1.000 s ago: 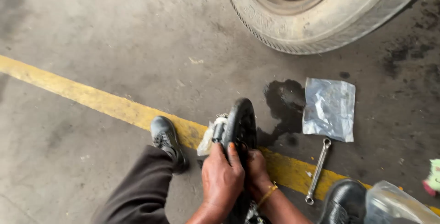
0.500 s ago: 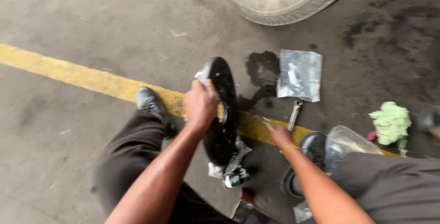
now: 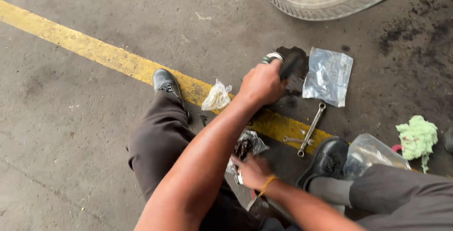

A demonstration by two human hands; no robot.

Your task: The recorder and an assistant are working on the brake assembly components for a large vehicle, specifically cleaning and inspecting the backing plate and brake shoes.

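left hand (image 3: 262,83) is clamped over the top of a round black metal part with a silvery ring (image 3: 282,61), held on edge over the yellow floor line (image 3: 108,57), long axis roughly upright, while right hand (image 3: 252,170), fingers loosely curled, picks at a crumpled clear plastic bag of small parts (image 3: 247,143), likely fetching the next fitting.

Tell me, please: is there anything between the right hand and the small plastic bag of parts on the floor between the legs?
Nothing visible is in the way. The right hand already reaches the plastic bag of parts, fingertips at its edge. The left hand holds a dark part farther away.
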